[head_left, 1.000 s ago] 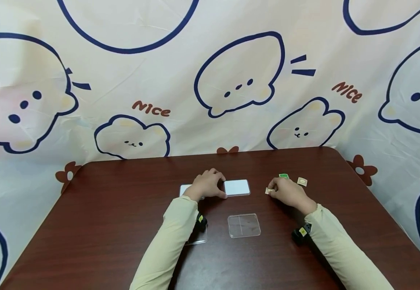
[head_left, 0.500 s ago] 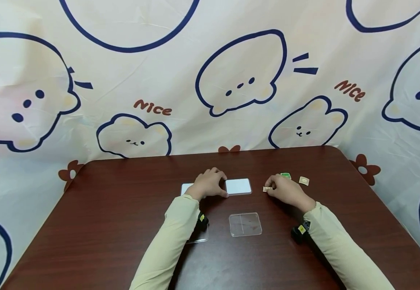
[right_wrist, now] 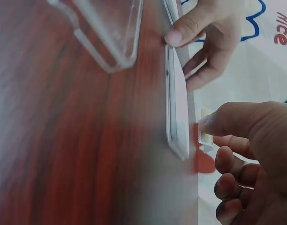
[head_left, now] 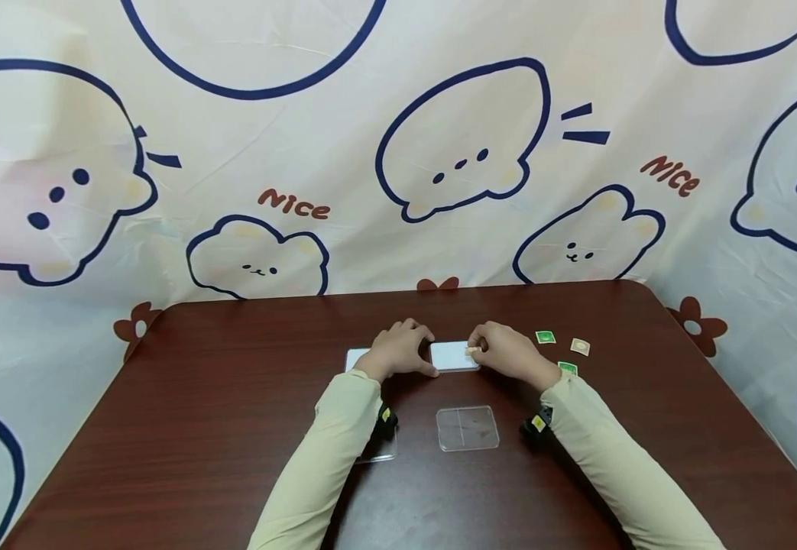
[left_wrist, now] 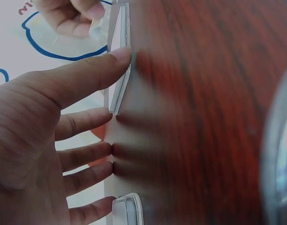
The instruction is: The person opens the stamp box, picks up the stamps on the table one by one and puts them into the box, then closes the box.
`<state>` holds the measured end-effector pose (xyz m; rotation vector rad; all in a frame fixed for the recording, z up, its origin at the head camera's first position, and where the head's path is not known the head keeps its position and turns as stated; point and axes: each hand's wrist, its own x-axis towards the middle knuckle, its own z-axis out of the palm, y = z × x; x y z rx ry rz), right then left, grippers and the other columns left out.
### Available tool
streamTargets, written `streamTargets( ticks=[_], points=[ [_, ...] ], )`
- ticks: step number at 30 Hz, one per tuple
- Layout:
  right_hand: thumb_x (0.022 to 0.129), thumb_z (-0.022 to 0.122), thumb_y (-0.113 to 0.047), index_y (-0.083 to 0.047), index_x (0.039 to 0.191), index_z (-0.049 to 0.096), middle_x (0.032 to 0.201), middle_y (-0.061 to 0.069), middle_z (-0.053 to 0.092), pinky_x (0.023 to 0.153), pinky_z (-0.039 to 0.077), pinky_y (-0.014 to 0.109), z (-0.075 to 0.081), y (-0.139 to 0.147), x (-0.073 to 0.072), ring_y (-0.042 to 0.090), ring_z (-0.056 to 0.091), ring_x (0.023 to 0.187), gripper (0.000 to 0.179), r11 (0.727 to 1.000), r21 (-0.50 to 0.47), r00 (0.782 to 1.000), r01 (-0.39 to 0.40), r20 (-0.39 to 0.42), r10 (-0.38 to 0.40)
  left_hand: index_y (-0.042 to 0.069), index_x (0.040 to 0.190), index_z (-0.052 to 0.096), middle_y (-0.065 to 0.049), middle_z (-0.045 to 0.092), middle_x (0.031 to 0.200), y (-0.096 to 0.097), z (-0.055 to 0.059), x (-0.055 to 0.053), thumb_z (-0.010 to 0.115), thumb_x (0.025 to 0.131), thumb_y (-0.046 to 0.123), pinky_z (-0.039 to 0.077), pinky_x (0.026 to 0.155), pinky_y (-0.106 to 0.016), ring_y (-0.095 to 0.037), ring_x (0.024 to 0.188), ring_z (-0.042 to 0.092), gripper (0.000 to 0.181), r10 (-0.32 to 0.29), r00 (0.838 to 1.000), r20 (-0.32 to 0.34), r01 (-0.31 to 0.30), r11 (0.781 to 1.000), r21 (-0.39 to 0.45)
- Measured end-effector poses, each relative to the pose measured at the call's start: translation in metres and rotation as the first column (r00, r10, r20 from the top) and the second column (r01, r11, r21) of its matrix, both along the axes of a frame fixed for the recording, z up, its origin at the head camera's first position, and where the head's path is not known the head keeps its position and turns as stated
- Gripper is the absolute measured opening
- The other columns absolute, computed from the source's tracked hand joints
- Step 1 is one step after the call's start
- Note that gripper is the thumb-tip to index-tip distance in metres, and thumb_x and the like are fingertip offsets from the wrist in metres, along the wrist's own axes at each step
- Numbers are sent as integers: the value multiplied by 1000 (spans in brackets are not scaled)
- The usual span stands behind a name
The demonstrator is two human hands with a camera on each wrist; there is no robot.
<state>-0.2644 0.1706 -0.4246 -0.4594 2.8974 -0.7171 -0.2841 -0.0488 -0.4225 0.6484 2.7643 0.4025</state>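
My left hand [head_left: 398, 350] holds the left end of a flat clear case with a white insert [head_left: 449, 356] between thumb and index finger. In the left wrist view the thumb lies against the front edge of that case [left_wrist: 120, 89]; the other fingertips rest on the table. Over the case's right end, my right hand [head_left: 511, 353] pinches a small beige stamp [head_left: 471, 350]. The right wrist view shows this stamp [right_wrist: 207, 136] between thumb and index finger, just off the case. Two green stamps [head_left: 545, 337] and a beige one [head_left: 580, 347] lie to the right.
Another white-filled case [head_left: 353, 357] is partly hidden behind the left hand. A clear lid-like tray [head_left: 468, 428] lies nearer on the brown table [head_left: 219, 412]. A second clear piece [head_left: 383, 451] shows beside the left forearm. A printed cloth [head_left: 357, 153] hangs behind the table.
The right hand has moved left with the beige stamp, from the table beside the loose stamps to above the white-filled case. A second green stamp is now uncovered. The left hand has stayed put.
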Motion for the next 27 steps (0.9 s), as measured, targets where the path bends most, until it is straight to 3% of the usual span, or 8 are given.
streamTargets(
  ticks=[8, 27],
  points=[
    [90, 65, -19, -9, 100, 68, 99, 7, 64, 64, 47, 29, 1, -23, -5, 15, 54, 76, 15, 998, 38, 999, -45, 1, 45, 21, 132, 56, -5, 46, 141, 1, 0, 0, 75, 80, 49, 38, 105, -49, -28, 130, 42, 62, -9, 1000, 5, 9, 1000, -13],
    [89, 66, -16, -7, 103, 68, 95, 5, 62, 66, 46, 27, -10, -37, -15, 15, 53, 77, 17, 997, -1, 996, -77, 34, 77, 21, 132, 56, -7, 45, 141, 0, -1, -1, 74, 80, 48, 39, 103, -50, -28, 129, 43, 61, -13, 1000, 1, 13, 1000, -20]
  ],
)
